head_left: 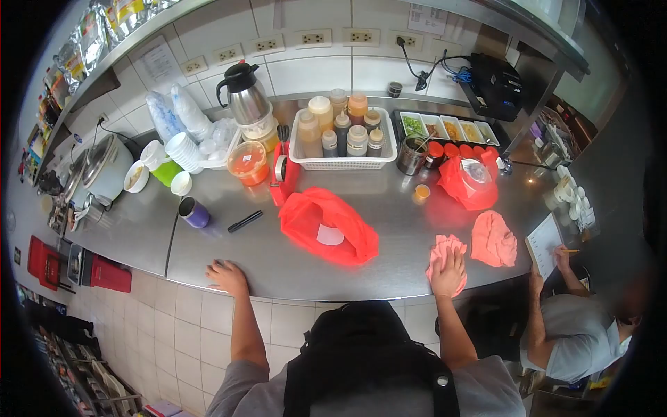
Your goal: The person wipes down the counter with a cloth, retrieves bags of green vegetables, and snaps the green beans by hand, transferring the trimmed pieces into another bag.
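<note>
My left hand (227, 276) rests on the front edge of the steel counter, fingers apart and holding nothing. A black marker (244, 221) and a purple cup (194, 213) lie beyond it. My right hand (449, 274) presses on a bunched pink cloth (445, 249) near the front edge, its fingers over the fabric. Just right of it, a second pink cloth (494, 240) lies crumpled, apart from the hand. An opened red plastic bag (361, 240) with a white paper slip (330, 235) sits between my hands.
Behind stand a white basket (340, 164) of sauce bottles, a steel thermos (246, 101) and a tray of toppings (449, 129). A tied red bag (467, 187) is at the right. Another person (580, 333) writes on a pad (545, 244) at the far right.
</note>
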Demonstrator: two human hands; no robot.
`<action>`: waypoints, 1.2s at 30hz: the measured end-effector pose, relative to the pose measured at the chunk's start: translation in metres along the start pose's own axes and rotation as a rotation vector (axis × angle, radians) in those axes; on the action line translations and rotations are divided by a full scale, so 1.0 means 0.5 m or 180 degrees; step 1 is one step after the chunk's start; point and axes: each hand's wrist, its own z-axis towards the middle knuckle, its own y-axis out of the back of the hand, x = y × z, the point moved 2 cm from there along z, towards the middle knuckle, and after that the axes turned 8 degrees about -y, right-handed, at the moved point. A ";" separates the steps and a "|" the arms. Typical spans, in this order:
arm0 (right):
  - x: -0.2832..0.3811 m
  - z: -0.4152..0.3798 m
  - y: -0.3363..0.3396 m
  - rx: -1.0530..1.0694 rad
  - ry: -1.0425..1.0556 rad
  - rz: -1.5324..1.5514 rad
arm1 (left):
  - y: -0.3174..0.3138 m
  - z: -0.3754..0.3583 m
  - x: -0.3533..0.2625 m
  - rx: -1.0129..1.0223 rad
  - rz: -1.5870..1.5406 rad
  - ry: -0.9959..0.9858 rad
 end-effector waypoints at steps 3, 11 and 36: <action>-0.002 0.001 -0.004 -0.0050 0.0024 -0.0021 | -0.001 0.000 0.000 -0.0073 -0.0003 -0.0028; -0.006 -0.001 -0.007 -0.0102 0.0087 0.0036 | 0.000 -0.001 0.000 -0.0055 0.0027 -0.0031; 0.000 -0.001 -0.001 -0.0106 0.0040 0.0026 | 0.008 -0.003 -0.003 -0.0003 0.0025 -0.0062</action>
